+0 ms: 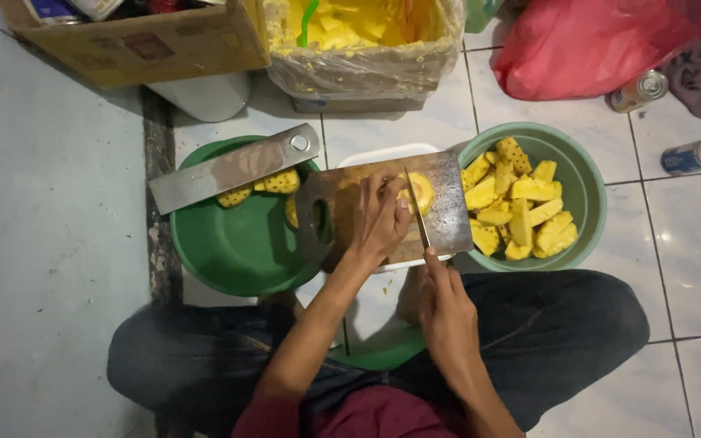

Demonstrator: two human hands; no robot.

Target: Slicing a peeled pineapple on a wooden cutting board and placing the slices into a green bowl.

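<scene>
My left hand [379, 217] presses down on a peeled yellow pineapple piece [420, 191] lying on a worn cutting board [448, 212]. My right hand [445, 304] grips a thin knife [417, 209], whose blade runs across the pineapple right beside my left fingers. The board rests over a white container [383, 154]. To the right, a pale green basin [590, 191] holds several cut pineapple chunks [517, 209]. To the left, a dark green basin [233, 243] holds a few pineapple pieces [273, 185].
A flat metal cleaver blade [233, 168] lies across the dark green basin's rim. Behind stand a cardboard box [144, 40], a plastic-lined box of yellow scraps [363, 40], a red bag [586, 45] and two cans [638, 89] [695, 156]. My crossed legs [561, 332] rest on the tiled floor.
</scene>
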